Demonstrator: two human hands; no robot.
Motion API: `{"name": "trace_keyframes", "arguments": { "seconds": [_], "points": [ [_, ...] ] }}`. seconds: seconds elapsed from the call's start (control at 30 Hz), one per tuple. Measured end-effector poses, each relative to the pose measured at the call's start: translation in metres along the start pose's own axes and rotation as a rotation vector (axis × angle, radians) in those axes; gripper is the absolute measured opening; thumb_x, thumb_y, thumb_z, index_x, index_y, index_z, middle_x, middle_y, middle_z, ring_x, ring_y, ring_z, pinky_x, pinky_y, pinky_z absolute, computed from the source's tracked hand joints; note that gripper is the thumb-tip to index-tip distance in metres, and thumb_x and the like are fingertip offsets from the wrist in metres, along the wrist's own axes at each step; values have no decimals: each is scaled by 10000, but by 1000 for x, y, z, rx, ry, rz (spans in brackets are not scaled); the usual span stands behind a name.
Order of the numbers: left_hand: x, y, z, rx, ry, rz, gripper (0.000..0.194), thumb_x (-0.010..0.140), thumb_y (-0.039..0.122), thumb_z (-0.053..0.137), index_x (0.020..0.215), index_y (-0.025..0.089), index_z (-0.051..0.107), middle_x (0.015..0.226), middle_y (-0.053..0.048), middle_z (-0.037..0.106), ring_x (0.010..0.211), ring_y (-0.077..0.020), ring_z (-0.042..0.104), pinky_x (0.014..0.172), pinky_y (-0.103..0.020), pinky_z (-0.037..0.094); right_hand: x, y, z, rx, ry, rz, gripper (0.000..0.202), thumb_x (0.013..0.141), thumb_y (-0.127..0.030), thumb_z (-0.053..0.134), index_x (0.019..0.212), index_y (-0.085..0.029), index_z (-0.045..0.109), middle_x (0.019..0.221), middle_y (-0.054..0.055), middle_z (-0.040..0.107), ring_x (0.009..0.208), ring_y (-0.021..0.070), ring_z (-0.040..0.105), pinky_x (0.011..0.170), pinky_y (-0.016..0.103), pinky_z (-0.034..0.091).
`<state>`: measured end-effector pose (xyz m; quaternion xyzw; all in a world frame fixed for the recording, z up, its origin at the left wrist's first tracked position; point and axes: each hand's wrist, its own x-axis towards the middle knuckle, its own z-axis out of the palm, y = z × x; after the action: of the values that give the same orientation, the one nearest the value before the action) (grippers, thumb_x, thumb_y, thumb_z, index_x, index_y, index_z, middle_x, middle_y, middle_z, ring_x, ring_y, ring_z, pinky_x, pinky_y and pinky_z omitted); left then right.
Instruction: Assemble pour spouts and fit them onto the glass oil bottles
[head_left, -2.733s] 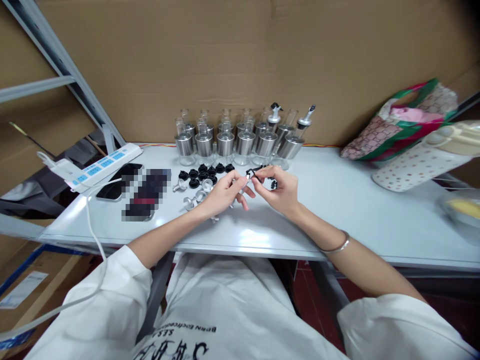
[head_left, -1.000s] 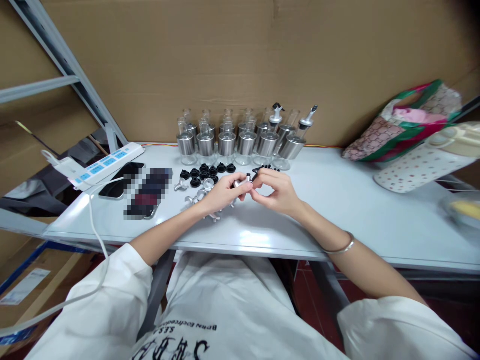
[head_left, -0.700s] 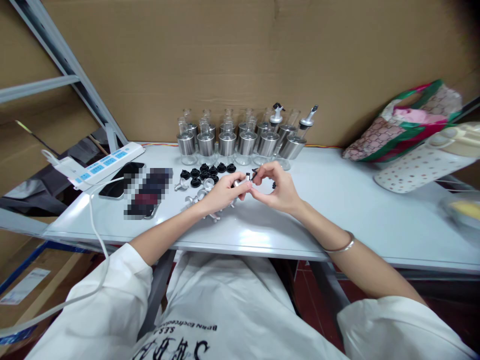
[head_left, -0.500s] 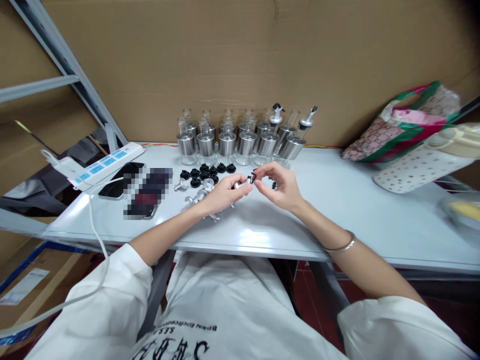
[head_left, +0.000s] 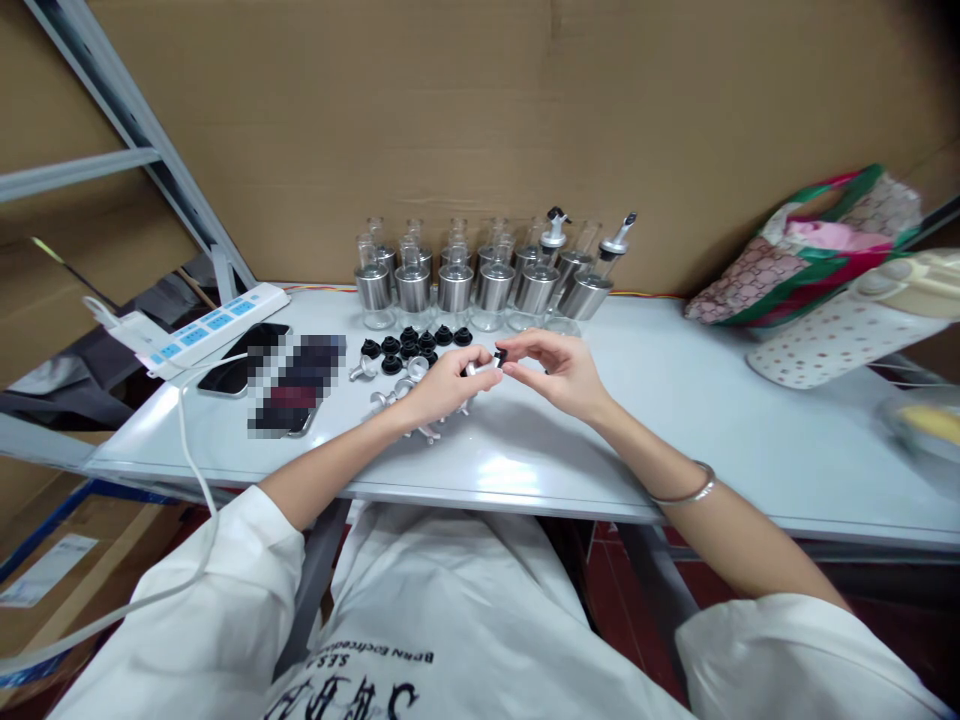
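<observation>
My left hand (head_left: 451, 384) is closed on a small silver pourer top (head_left: 481, 369) above the middle of the table. At its right end sits a small black piece (head_left: 500, 355), which my right hand (head_left: 559, 372) pinches between thumb and fingertips. Silver metal parts (head_left: 415, 370) lie beside and partly behind my left hand. Several black stoppers (head_left: 409, 343) stand in a group beyond them. Glass bottles with steel sleeves (head_left: 454, 288) are lined up at the back; two at the right carry silver pourers (head_left: 553, 233).
At the left are a power strip (head_left: 217, 325) with white cables and two phones (head_left: 300, 385), one blurred. A patterned bag (head_left: 739, 275), a spotted flask (head_left: 817, 335) and a clear bowl (head_left: 926, 425) are at the right. Cardboard (head_left: 480, 120) stands behind the bottles.
My right hand has moved slightly left, and its fingertips have come closer together around the black piece, which now sits against the silver top. My left hand has barely moved.
</observation>
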<state>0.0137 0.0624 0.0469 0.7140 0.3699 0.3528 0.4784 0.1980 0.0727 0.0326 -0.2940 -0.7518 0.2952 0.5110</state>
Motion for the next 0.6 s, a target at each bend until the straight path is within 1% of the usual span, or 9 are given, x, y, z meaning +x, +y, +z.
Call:
{"name": "trace_keyframes", "arguments": {
  "seconds": [0.13,0.27,0.37,0.5,0.6],
  "points": [
    [-1,1,1,-41,-12,-37,235,764,351,563,677,181,426,615,54,467,488,-50,369,462,-191,283,0,1,-1,43,20,31,288,706,-415,773,871,-187,713,749,43,704,675,150,650,709,332,569],
    [0,1,1,-48,-14,-36,234,764,351,566,682,181,428,610,57,473,466,-44,373,448,-191,270,1,3,-2,95,40,57,274,669,-400,802,826,-191,722,761,41,716,684,148,657,703,326,575],
    [0,0,1,-38,-22,-31,236,765,365,564,688,177,444,611,56,477,464,-46,378,463,-198,281,1,4,-1,145,57,85,265,653,-387,814,803,-190,721,748,32,717,672,142,659,669,311,578],
    [0,0,0,-35,-24,-23,242,760,366,569,673,169,460,615,52,474,487,-49,379,491,-203,293,1,5,-3,192,45,148,281,631,-383,828,794,-184,717,724,23,710,628,135,649,614,303,576],
    [0,-1,1,-51,-34,-30,240,759,366,571,669,168,467,612,53,460,490,-52,372,489,-206,291,1,6,-4,213,24,170,285,626,-374,833,797,-180,713,730,22,709,625,135,652,603,299,575]
  ]
}}
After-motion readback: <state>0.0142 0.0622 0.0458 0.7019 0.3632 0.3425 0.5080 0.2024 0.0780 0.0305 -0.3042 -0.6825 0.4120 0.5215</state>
